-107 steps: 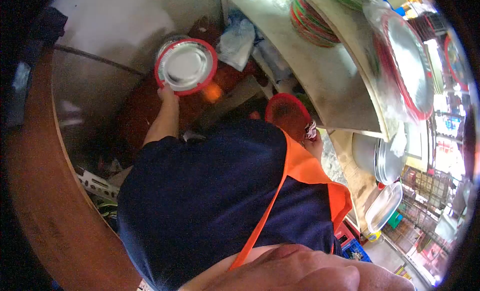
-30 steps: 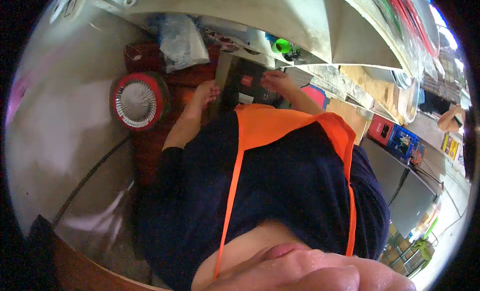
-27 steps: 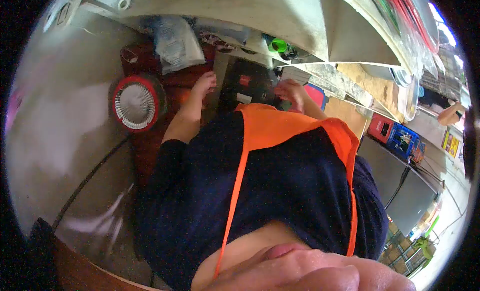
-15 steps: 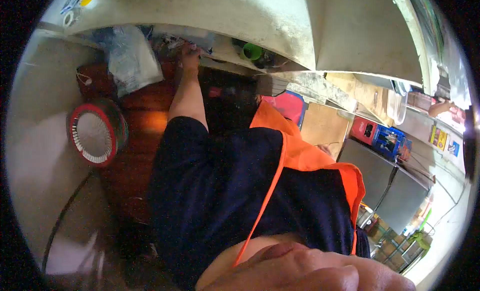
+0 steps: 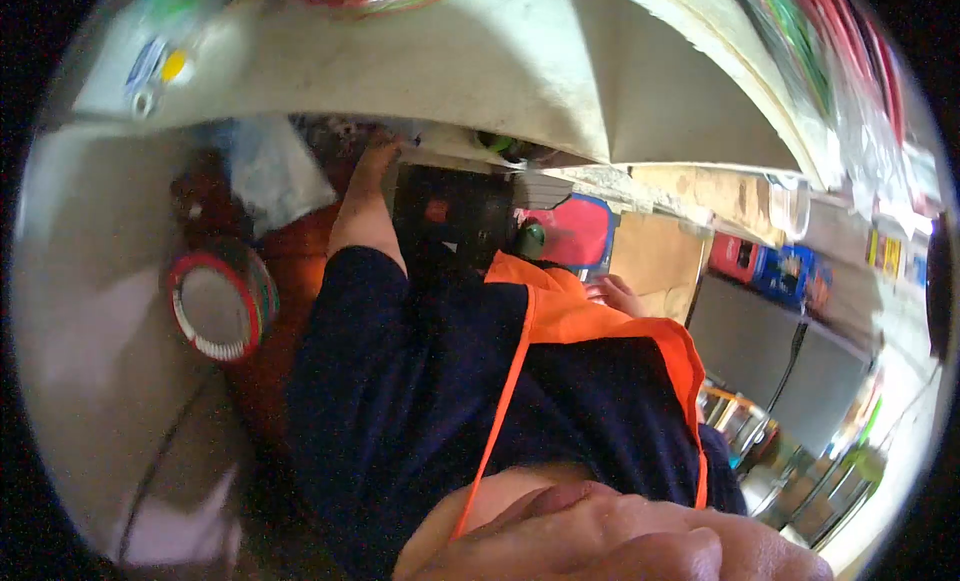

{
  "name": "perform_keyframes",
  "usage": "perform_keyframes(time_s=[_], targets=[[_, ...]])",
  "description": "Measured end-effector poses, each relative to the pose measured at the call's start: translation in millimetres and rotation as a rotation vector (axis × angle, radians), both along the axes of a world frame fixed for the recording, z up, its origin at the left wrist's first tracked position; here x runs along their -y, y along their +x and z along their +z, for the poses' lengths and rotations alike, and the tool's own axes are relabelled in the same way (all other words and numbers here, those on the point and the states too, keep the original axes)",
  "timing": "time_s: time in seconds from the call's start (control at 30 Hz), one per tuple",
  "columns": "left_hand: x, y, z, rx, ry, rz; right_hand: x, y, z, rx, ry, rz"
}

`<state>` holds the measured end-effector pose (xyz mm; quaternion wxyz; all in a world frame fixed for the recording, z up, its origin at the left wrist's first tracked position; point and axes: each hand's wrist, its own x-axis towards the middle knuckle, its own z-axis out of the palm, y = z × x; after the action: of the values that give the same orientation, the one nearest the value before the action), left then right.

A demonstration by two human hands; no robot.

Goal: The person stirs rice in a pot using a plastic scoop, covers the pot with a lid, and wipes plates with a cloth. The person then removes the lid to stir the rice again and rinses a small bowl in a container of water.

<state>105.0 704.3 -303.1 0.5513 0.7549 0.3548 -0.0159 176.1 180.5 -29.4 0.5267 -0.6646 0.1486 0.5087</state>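
My left hand (image 5: 378, 144) reaches in beside the underside of a pale ledge, among dim clutter. Its fingers are blurred and partly hidden, so what they touch is unclear. Close to that arm hangs a clear plastic bag (image 5: 278, 171) with something whitish inside. Beyond the hand, a green cup (image 5: 494, 141) is mostly covered by the ledge. My right hand (image 5: 617, 295) shows past the edge of my orange apron (image 5: 580, 316), fingers stretched out and nothing visible in them. A dark green rounded thing (image 5: 531, 239) lies near the apron.
A round spool with a red rim (image 5: 215, 306) stands by a reddish-brown wooden surface. The pale ledge (image 5: 400, 71) spans the top, with coiled cables (image 5: 845, 41) at upper right. Red and blue crates (image 5: 780, 271) sit above a grey cabinet (image 5: 770, 331).
The view has shifted, bringing more coils in at the top. The ledge now covers more of the green cup. My right hand shows more clearly beside the apron. My left arm still reaches in.
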Motion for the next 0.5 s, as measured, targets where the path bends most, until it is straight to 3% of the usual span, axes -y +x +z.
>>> perform_keyframes(time_s=[0.03,0.07,0.1,0.17,0.37,0.5], targets=[[2.4,3.6,-18.8,-0.059,0.221,0.022,-1.6,-8.0,3.0,0.050,-0.073,0.093],[3.4,11.0,-21.9,-0.097,0.444,0.044,12.5,-16.3,-11.6,0.077,-0.072,0.031],[2.3,14.5,-22.4,-0.127,0.545,0.082,31.0,-25.7,-31.6,0.293,-0.162,0.236],[2.4,12.1,-0.8,-0.095,0.490,0.115,55.0,-37.6,-28.1,0.530,-0.297,0.366],[-2.4,37.9,58.7,-0.034,0.422,0.100,66.9,-32.1,24.8,0.275,-0.602,0.218],[-37.2,95.6,95.8,0.015,0.432,0.054,13.6,-37.6,91.3,0.158,-0.602,0.194]])
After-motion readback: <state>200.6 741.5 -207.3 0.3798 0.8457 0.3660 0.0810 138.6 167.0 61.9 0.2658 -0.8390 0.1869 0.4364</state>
